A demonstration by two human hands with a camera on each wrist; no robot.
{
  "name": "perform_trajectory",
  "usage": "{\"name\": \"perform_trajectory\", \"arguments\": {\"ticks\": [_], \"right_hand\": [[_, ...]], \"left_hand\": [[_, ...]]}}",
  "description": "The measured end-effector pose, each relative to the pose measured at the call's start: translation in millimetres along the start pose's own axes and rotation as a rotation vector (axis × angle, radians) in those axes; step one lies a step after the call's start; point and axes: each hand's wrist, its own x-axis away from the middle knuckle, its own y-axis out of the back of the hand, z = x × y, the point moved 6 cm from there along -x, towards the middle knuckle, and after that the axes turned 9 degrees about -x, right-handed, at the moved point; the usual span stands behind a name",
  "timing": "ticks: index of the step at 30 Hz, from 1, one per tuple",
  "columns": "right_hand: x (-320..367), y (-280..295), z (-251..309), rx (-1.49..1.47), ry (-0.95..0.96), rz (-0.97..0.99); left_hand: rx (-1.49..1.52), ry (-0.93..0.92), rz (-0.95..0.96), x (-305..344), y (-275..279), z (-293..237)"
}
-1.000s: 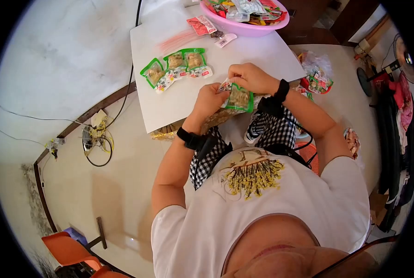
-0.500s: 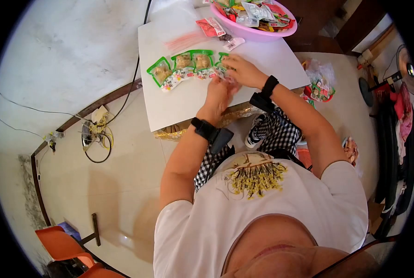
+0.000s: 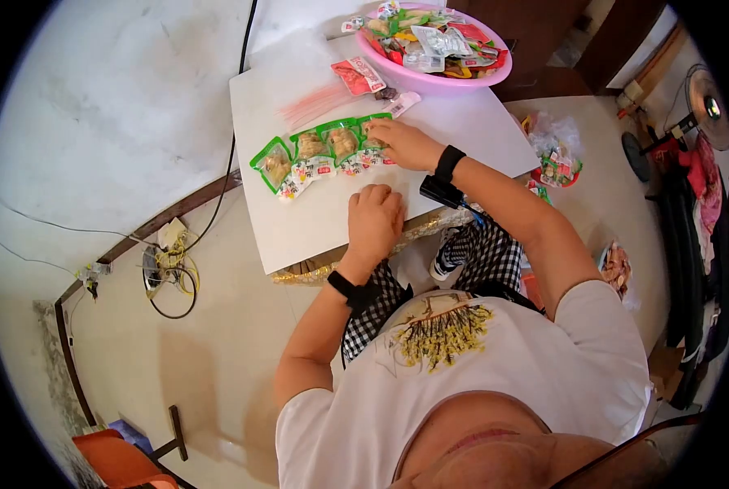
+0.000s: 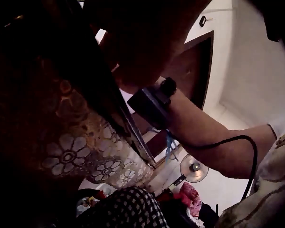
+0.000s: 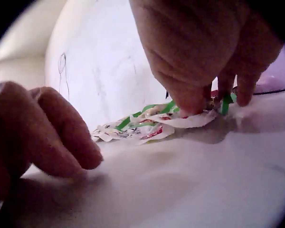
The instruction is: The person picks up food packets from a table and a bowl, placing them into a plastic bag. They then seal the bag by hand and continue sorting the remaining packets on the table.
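Observation:
Four clear, green-edged snack packets [image 3: 342,142] with pale food inside and white printed ends lie side by side on the white table [image 3: 299,231]. My right hand [image 3: 413,148] is at the rightmost packet [image 3: 375,125]. In the right wrist view its thumb and fingers [image 5: 247,88] reach down around that packet, partly hiding it. My left hand [image 3: 376,218] rests near the table's front edge, fingers loosely bent and holding nothing. The left hand's fingers [image 5: 61,135] also show at the left of the right wrist view.
A pink basin [image 3: 429,80] full of assorted packets stands at the table's back right. Beside it lie a red packet [image 3: 356,75] and a fan of thin pink strips [image 3: 315,106]. A bag of packets [image 3: 556,159] sits right of the table. Gold patterned cloth [image 4: 71,154] hangs below the tabletop.
The fourth packet, earlier held in both hands at the table's front edge, now lies at the row's right end. My left hand has come away from it; my right stays on it.

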Motion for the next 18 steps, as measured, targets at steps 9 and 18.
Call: {"name": "perform_trajectory", "arguments": {"ticks": [9, 18], "right_hand": [[-79.0, 42.5, 4.6, 0.155, 0.136, -0.103], [-198.7, -3.8, -44.4, 0.18, 0.03, 0.06]], "left_hand": [[0.043, 0.05, 0.004, -5.5, -1.1, 0.1], [0.066, 0.109, -0.008, -5.9, -3.8, 9.4]]}}
